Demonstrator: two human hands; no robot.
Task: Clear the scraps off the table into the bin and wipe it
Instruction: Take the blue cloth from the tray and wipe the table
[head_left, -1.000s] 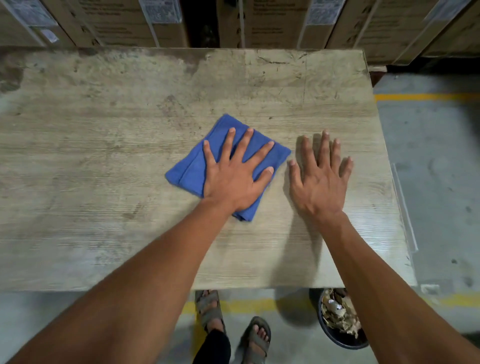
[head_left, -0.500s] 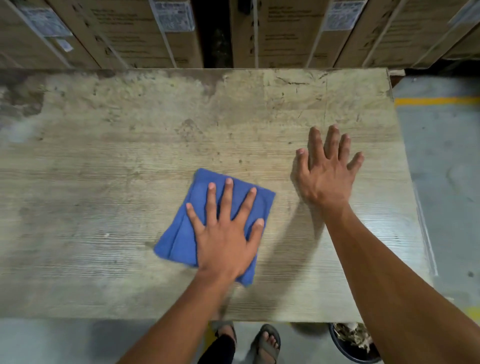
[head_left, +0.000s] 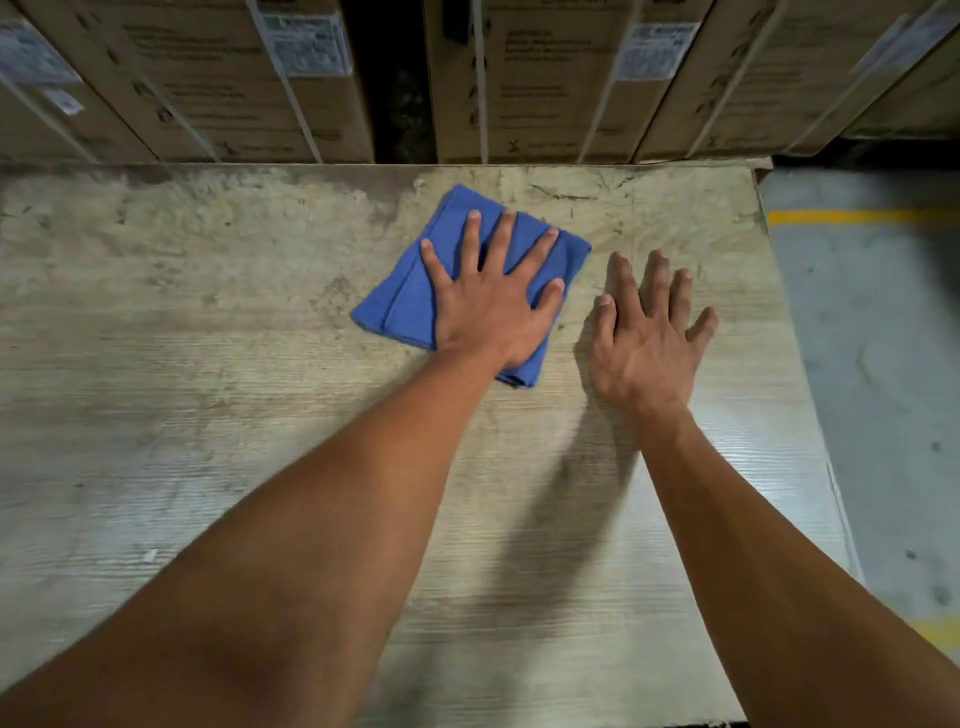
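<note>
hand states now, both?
Left hand: open, fingers spread, pressing the blue cloth.
Right hand: open, flat on the table, holding nothing.

Cloth (head_left: 415, 306): solid blue, with a darker fold line running along its length. Table (head_left: 182, 415): pale grey-beige wood-grain print in fine horizontal streaks, mottled with darker brown-grey blotches toward the far edge. Cartons (head_left: 545, 93): brown cardboard with dark printed text, white labels and pale straps. Floor (head_left: 883, 364): grey, crossed by 1 yellow line (head_left: 857, 216).
</note>
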